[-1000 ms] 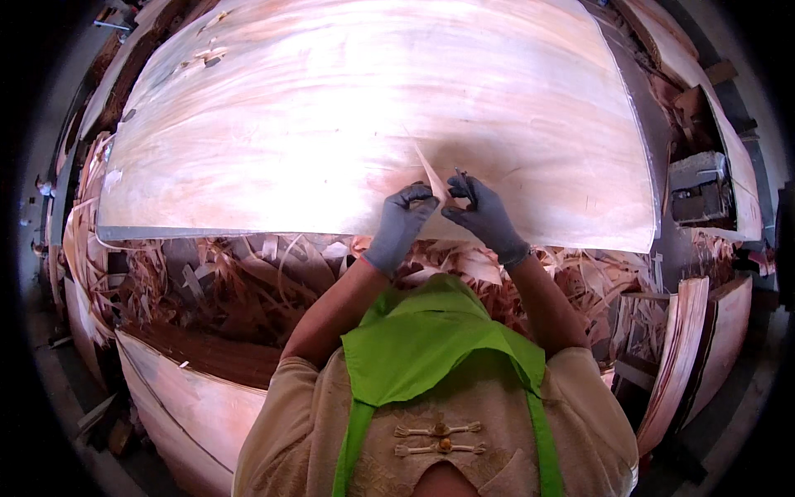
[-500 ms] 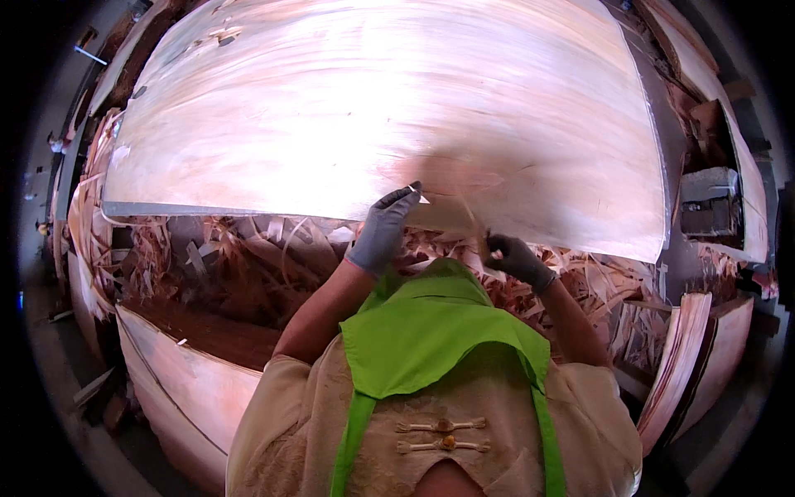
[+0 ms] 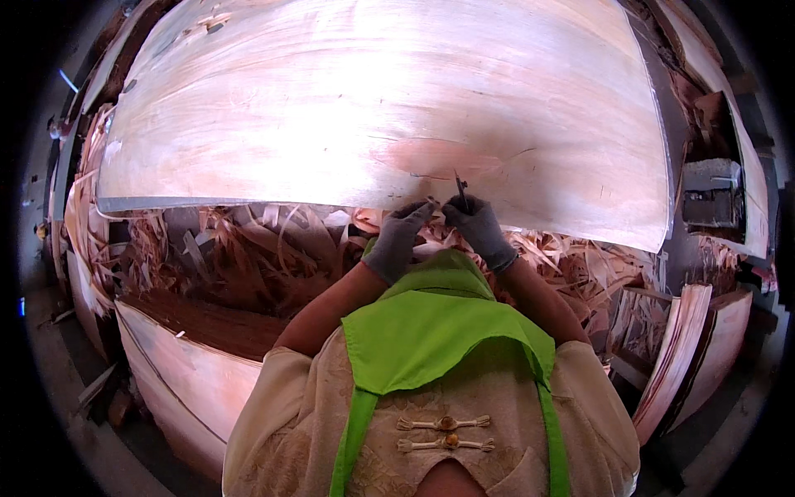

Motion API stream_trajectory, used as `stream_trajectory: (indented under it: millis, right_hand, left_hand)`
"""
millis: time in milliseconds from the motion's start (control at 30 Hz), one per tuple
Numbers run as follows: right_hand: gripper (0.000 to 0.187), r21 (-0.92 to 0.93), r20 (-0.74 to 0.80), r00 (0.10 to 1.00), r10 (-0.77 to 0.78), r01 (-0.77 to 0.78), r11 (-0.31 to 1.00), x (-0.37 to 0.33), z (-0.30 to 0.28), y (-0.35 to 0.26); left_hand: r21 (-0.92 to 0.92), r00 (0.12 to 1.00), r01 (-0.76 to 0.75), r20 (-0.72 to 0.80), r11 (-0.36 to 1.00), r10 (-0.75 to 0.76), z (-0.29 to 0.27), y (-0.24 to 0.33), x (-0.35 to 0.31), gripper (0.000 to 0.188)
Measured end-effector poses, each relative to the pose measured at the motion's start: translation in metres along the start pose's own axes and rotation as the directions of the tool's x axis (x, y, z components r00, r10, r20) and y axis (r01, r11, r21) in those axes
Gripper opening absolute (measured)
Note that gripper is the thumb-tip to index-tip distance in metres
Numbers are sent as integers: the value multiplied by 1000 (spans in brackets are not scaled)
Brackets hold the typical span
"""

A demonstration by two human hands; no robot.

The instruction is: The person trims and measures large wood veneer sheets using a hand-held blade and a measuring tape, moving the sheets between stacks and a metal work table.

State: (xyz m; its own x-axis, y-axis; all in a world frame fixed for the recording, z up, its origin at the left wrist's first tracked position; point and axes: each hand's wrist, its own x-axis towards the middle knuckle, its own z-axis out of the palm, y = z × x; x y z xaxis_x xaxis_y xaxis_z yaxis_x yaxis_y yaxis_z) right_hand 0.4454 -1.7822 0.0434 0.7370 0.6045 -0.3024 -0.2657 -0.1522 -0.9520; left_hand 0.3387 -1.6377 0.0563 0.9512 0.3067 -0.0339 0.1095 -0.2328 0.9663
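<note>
Both bare forearms rise from the lower edge and converge ahead of the chest, elbows bent and spread wide. The left hand [image 3: 396, 242], in a grey glove, lies palm down with its fingers stretched forward and slightly toward the right. The right hand [image 3: 478, 229], also grey-gloved, sits just beside it, nearly touching, with its fingers curled and pinched together at the tips, the wrist bent upward.

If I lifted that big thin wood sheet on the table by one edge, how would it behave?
The wood sheet would probably flop and sag: it looks very thin and wide. It seems light for its size. It is likely brittle, since a crack shows near the hands and torn strips lie piled below its front edge.
</note>
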Motion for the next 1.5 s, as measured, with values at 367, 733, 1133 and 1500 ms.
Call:
stream_trajectory:
  millis: [367,733,1133,1500]
  right_hand:
    - [24,-458,65,997,-35,61,887,93,8,27]
    - [27,-625,-98,995,-19,-46,779,101,23,37]
    - [27,-745,48,995,-83,91,661,15,-20,-23]
    - [23,-339,329,864,380,-268,902,-163,-93,-2]
  left_hand:
    - [771,960,-252,125,585,249,-65,-65,54,49]
    - [845,853,-465,348,264,388,-56,-59,60,58]
    - [859,882,-422,313,291,353,-49,-54,59,49]
    - [849,874,-472,418,235,246,-48,-60,66,45]
